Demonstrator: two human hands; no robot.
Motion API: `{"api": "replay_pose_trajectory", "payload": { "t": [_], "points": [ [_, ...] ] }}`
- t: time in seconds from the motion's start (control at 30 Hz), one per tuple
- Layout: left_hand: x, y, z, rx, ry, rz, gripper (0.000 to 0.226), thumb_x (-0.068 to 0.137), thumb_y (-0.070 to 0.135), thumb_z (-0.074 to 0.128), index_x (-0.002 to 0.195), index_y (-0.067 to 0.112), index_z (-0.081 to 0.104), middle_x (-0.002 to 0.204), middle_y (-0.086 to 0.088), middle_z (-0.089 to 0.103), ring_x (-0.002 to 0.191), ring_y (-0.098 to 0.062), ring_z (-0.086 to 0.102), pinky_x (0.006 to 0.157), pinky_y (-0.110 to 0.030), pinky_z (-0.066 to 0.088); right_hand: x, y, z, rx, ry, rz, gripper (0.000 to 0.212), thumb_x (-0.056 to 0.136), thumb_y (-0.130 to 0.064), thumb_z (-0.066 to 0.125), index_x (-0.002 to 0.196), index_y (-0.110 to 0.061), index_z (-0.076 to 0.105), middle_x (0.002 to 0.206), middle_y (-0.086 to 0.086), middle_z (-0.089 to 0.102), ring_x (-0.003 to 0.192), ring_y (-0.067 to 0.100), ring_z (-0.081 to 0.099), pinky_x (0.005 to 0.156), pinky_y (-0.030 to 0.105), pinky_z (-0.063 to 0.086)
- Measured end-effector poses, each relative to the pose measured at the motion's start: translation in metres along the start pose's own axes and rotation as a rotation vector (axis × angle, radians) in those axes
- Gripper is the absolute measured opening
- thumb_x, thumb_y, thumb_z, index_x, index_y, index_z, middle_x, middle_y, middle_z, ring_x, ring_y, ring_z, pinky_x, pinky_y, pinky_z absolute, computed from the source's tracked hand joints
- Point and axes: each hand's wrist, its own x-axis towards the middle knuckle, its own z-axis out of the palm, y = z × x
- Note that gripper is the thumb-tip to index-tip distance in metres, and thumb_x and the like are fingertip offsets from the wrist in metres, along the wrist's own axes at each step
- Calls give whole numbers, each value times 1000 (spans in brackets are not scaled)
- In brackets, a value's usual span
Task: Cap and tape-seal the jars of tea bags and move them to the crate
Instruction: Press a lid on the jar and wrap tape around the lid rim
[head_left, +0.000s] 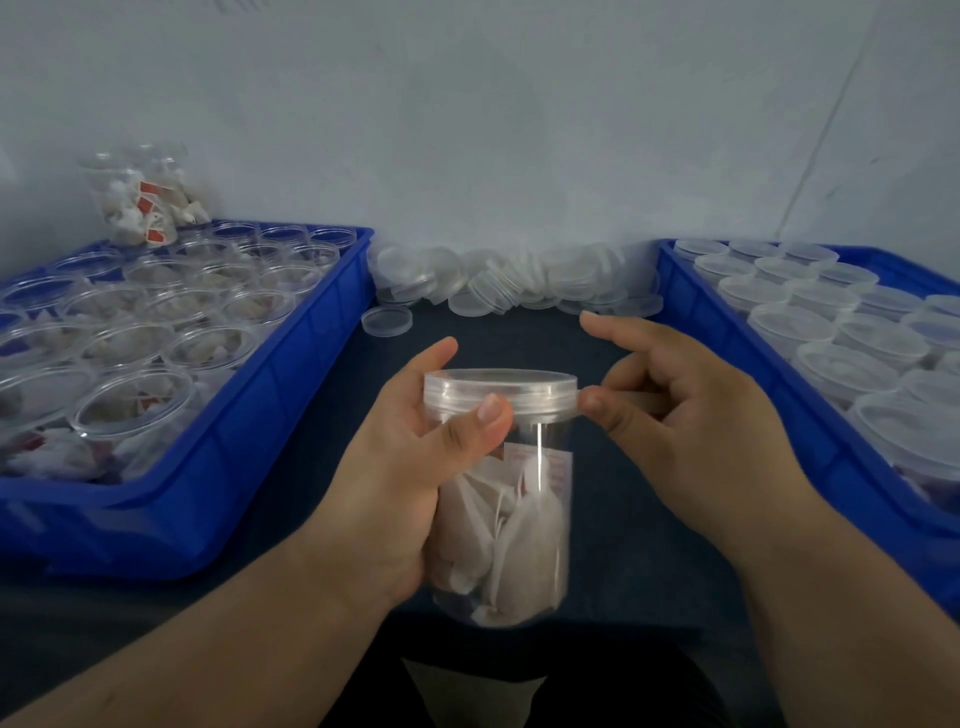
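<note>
A clear plastic jar (514, 530) full of white tea bags is held upright over the dark table, close to me. A clear lid (501, 392) sits on its mouth. My left hand (405, 467) grips the jar from the left, thumb lying across the lid's rim. My right hand (685, 421) pinches a strip of clear tape (626, 400) that runs from the lid's right edge to my fingers, index finger stretched out above it.
A blue crate (249, 415) on the left holds several open jars of tea bags, with two more jars (143, 200) stacked behind. A blue crate (810, 415) on the right holds several capped jars. Loose clear lids (514, 283) lie heaped along the wall.
</note>
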Motion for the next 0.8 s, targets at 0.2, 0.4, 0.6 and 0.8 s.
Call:
{"api": "replay_pose_trajectory", "payload": {
  "t": [0.2, 0.4, 0.6, 0.8],
  "points": [
    [-1, 6, 0, -15, -90, 37, 111, 34, 67, 93, 129, 22, 57, 110, 8, 77, 105, -10, 72, 86, -22, 58, 2, -5, 2, -45, -28, -35, 55, 80, -67, 46, 132, -50, 43, 90, -18, 60, 76, -4, 57, 72, 4, 42],
    [4, 8, -1, 14, -141, 0, 110, 38, 71, 91, 133, 26, 57, 121, 6, 73, 117, -14, 68, 101, -38, 54, -4, -8, 0, -185, 97, -81, 48, 87, -56, 50, 133, -43, 44, 78, -21, 56, 83, -1, 56, 67, 7, 40],
    [5, 9, 0, 164, -124, 70, 140, 39, 79, 88, 156, 32, 28, 130, 30, 63, 125, 4, 58, 101, -26, 47, -5, -22, 1, -346, 187, -146, 54, 90, -54, 51, 133, -23, 58, 81, -20, 53, 75, 2, 52, 78, 30, 45],
    [4, 8, -1, 218, -20, 41, 140, 35, 84, 82, 156, 47, 21, 104, 52, 59, 99, 25, 59, 71, -8, 51, 0, -28, -15, -213, -112, 27, 50, 77, -70, 48, 125, -57, 47, 77, -20, 66, 74, -3, 62, 58, 10, 45]
  ]
}}
